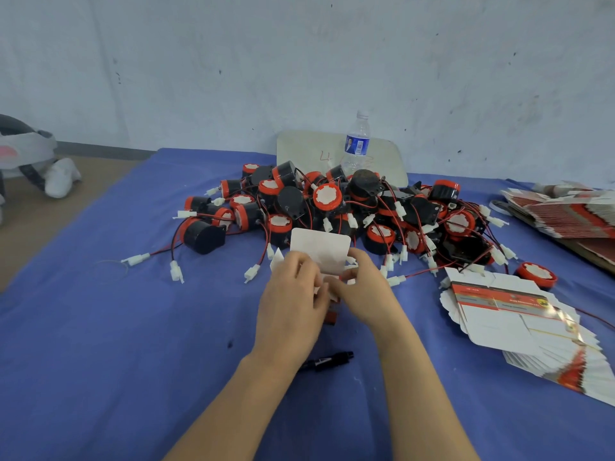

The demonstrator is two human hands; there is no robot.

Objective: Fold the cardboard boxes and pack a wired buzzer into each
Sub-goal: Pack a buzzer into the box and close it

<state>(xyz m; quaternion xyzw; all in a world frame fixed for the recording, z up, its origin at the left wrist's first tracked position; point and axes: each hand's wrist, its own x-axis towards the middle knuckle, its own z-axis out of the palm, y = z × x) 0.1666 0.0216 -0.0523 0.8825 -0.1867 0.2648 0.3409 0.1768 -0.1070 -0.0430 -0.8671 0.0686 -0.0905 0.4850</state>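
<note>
A small cardboard box (321, 249) is held upright in the middle of the blue table, its white top flap standing open. My left hand (293, 301) grips the box's left side. Fingers of my right hand (362, 287) pinch its right side and flaps. The box body is mostly hidden behind both hands; a bit of red shows below them. Behind the box lies a heap of black and red wired buzzers (332, 207) with white plugs. A fanned stack of flat box blanks (519, 324) lies to the right.
A black marker (327, 361) lies near my forearms. A water bottle (356, 144) stands before a white board at the back. More flat blanks (572, 211) are piled at the far right. One buzzer (535, 276) sits apart. The table's left edge drops to the floor.
</note>
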